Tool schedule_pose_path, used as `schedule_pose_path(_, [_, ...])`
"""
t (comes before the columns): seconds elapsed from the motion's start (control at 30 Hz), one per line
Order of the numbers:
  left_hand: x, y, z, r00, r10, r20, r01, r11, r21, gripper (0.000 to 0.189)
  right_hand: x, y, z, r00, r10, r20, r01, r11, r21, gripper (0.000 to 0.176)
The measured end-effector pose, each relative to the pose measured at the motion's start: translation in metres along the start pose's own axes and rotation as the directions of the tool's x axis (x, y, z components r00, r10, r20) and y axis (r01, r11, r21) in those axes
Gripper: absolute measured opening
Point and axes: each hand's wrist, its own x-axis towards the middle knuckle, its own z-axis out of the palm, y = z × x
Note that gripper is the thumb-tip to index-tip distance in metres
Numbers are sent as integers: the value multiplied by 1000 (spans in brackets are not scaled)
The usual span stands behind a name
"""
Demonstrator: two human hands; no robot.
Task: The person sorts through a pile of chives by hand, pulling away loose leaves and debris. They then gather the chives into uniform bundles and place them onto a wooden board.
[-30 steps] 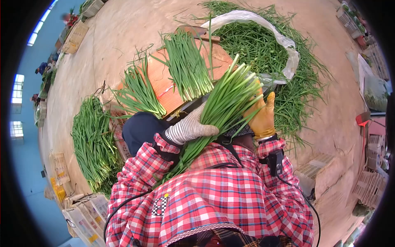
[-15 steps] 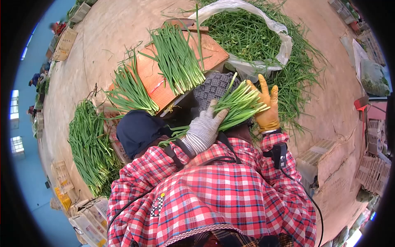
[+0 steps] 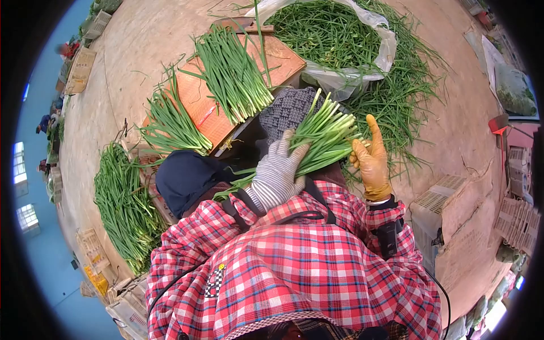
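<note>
A bunch of garlic chives (image 3: 326, 133) lies across my lap, pale cut ends pointing up and right. My left hand (image 3: 277, 173), in a grey striped glove, is wrapped around the bunch. My right hand (image 3: 374, 164), in a yellow-orange rubber glove, is beside the pale ends. Its forefinger points up while the other fingers curl in at the stalk tips; what they pinch, if anything, is too small to see. Beyond my knees, a larger chive bundle (image 3: 232, 79) and a smaller chive bundle (image 3: 178, 122) rest on an orange board (image 3: 286, 59).
A knife (image 3: 235, 24) lies at the board's far edge. Behind it stands a clear plastic bag (image 3: 385, 54) of loose greens, with more scattered around it. At left is a heap of chives (image 3: 124, 207). A plastic crate (image 3: 439, 198) stands at right.
My right hand has gone from spread fingers to curled ones with the forefinger raised, and has turned and shifted slightly down. My left hand keeps its hold on the bunch. The view has shifted slightly.
</note>
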Motion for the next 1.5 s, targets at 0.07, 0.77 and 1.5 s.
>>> schedule_pose_path(0.07, [1, -2, 0, 996, -80, -34, 75, 987, -144, 68, -2, 6, -1, 993, -117, 21, 116, 992, 43, 72])
schedule_pose_path(0.77, [1, -6, 8, 966, -255, -50, 238, 945, -224, 78, 38, -29, -21, 885, -277, 375, 459, 660, -595, 17])
schedule_pose_path(1.5, [2, -6, 9, 966, -256, -36, 239, 938, -251, 88, 15, 26, -29, 979, 103, 177, -105, 994, 2, 25])
